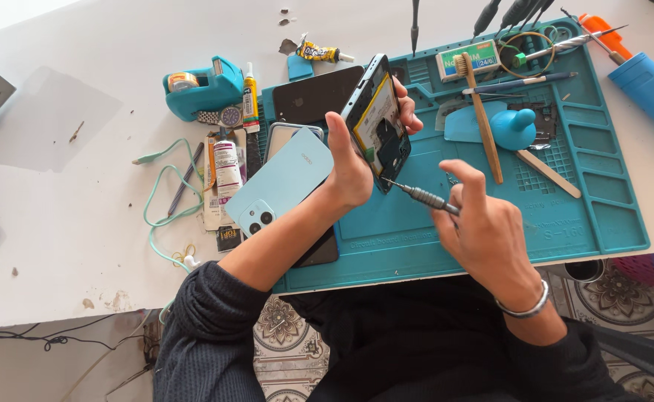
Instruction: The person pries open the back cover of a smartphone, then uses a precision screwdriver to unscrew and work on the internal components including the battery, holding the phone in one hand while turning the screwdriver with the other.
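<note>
An opened phone [377, 123] is gripped tilted by the left hand [353, 160], exposing its insides to the screwdriver [420, 196] pinched in the right hand [483, 227] at five o'clock.

A small green and white box [467, 58] with a red patch is seen at the top of the teal mat [491, 231]. A white tube with a red and purple label [228, 168] lies on flat printed packets left of the mat. A yellow-labelled glue tube [249, 97] stands beside it, and a crumpled yellow and black tube [316, 51] lies on the bench [81, 186] above.
</note>
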